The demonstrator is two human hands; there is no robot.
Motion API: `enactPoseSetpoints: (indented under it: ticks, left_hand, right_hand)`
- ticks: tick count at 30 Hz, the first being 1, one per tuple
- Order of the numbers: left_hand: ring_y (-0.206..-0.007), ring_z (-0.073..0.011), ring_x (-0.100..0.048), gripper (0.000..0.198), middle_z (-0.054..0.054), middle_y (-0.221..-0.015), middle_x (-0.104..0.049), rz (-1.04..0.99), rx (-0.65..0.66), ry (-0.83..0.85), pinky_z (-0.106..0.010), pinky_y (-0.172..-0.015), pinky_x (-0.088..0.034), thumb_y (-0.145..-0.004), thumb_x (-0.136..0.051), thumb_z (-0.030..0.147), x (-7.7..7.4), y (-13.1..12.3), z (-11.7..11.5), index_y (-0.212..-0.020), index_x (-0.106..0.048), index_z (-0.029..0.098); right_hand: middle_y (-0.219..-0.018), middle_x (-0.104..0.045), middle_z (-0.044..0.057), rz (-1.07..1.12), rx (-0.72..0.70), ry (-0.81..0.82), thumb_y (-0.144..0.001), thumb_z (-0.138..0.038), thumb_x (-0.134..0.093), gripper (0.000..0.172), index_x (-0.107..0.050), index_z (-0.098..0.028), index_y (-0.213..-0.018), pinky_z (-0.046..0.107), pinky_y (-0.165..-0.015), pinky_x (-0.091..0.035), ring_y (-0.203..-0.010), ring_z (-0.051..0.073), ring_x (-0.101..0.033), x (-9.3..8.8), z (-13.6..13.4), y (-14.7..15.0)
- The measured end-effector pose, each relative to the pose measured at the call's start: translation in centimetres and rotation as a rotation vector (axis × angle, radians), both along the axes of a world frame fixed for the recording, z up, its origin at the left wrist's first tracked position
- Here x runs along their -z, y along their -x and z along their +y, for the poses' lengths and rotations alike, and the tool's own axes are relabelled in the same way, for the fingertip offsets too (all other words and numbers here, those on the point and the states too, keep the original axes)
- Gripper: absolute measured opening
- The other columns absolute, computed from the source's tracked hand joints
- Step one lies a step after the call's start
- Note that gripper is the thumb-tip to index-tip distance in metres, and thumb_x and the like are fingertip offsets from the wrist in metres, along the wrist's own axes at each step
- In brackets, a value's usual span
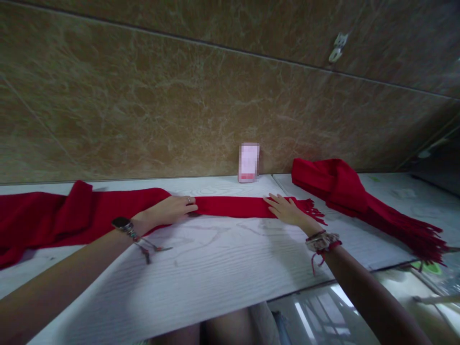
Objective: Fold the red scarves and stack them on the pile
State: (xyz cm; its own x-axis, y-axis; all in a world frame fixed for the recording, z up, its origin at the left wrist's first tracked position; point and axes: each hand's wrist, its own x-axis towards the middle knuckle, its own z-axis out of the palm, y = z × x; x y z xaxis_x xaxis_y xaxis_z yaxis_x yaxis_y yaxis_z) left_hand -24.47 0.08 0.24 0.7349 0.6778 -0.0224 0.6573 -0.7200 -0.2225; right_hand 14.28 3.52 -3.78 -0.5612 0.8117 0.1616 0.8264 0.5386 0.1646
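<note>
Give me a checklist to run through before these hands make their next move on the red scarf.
1. Right hand on the narrow strip: ok, spread near its fringe.
2. Left hand gripping the red scarf: cannot tell; fingers touch it, thumb unclear.
3. Strip flat between the hands: ok.
4. Scarf's wide left part smooth: not ok, a raised fold shows.
5. Strip's layers aligned: cannot tell.
6. Pink object apart from the strip: ok.
</note>
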Motion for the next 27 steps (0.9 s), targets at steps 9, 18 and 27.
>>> enactPoseSetpoints:
  ticks: [9,18,27]
  left_hand:
    - [-0.115,-0.0203,-0.044,0.078,-0.007,-0.133,-0.042,-0.007,-0.149,0.154,-0.031,-0.093,-0.035,-0.067,-0.041,-0.001,-0.9,2.9,-1.1,-0.138,-0.028,0.026]
    - [-0.100,-0.0213,-0.053,0.042,-0.008,-0.110,-0.060,0.183,-0.125,0.100,-0.034,-0.091,-0.035,-0.071,-0.050,0.008,-2.1,5.5,-1.7,-0.111,-0.057,0.019]
    - [-0.094,-0.0176,-0.058,0.033,-0.008,-0.106,-0.063,-0.008,-0.151,0.090,-0.028,-0.083,-0.041,-0.086,-0.039,0.011,-0.8,3.0,-0.7,-0.113,-0.057,0.021]
  right_hand:
    - [-0.134,-0.045,0.012,0.076,-0.365,0.286,-0.080,-0.011,-0.040,0.050,-0.044,-0.011,-0.130,0.036,-0.104,-0.032,-0.124,0.019,-0.040,-2.1,-1.5,8.2]
    - [-0.137,-0.042,0.007,0.088,-0.411,0.337,-0.076,-0.004,-0.036,0.054,-0.046,-0.016,-0.128,0.037,-0.107,-0.029,-0.127,0.016,-0.035,-1.7,-0.9,7.2]
    - [-0.126,-0.053,0.013,0.039,-0.458,0.158,-0.084,-0.012,-0.041,0.042,-0.050,-0.012,-0.125,0.040,-0.100,-0.038,-0.119,0.022,-0.046,-1.2,-1.8,9.5]
